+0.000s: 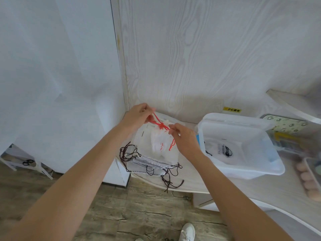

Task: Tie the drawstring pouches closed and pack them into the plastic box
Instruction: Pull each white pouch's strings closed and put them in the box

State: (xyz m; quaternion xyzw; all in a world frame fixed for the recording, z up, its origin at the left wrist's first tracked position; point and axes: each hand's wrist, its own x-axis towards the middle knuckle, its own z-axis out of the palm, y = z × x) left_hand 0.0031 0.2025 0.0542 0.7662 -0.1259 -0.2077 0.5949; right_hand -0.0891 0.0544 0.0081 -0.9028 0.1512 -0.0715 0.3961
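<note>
A white pouch (159, 141) with a red drawstring (160, 124) hangs gathered at its neck above the table corner. My left hand (137, 116) pinches one end of the red cord at the upper left. My right hand (184, 138) pinches the other end, which dangles red below my fingers. Under them lies a stack of white pouches (149, 164) with dark cords (127, 153) trailing over the table edge. The clear plastic box (243, 171) stands to the right with one printed pouch (225, 151) lying flat inside.
The white table (260, 192) curves along the wall. A tray of eggs (307, 180) and a patterned container (286, 124) sit at the far right. Wooden floor and a white shoe (187, 232) are below. A white curtain hangs at the left.
</note>
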